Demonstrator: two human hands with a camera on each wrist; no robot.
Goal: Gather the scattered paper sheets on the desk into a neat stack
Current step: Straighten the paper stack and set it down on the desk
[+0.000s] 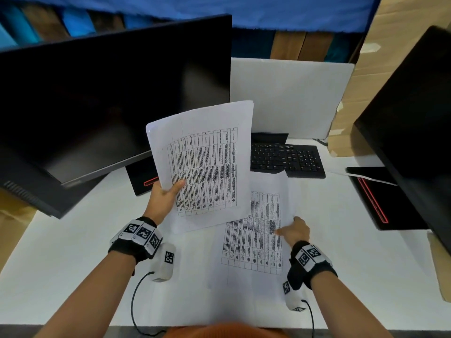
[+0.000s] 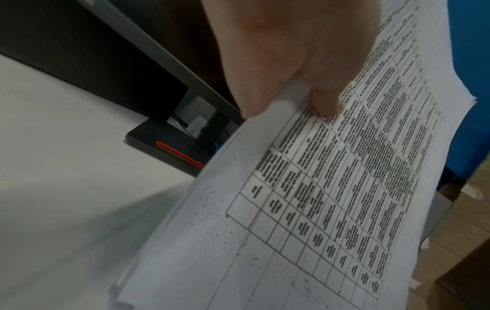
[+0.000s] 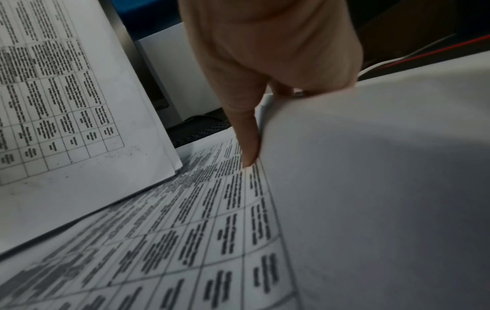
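- Above the near middle of the white desk (image 1: 73, 264), the left hand (image 1: 162, 200) held a thin bundle of white printed sheets with black tables (image 1: 202, 164) tilted up off the surface, thumb curled over the front and fingers behind, pinching the bundle's left edge.
- Just right of it and nearer, the right hand (image 1: 294, 231) pinched the right edge of a loose printed sheet (image 1: 253, 242) lying on the desk, forefinger on the print and the edge curling up over the other fingers.
- More pale sheets seemed to lie flat under and beside that one; how many could not be told.
- Paper this thin looked light and floppy, likely to sag, slide and fan out, so an edge or corner grip with support underneath seemed wisest, then a tap on the desk to square the edges.
- At the far side stood a black monitor (image 1: 109, 101) and a black keyboard (image 1: 288, 159).
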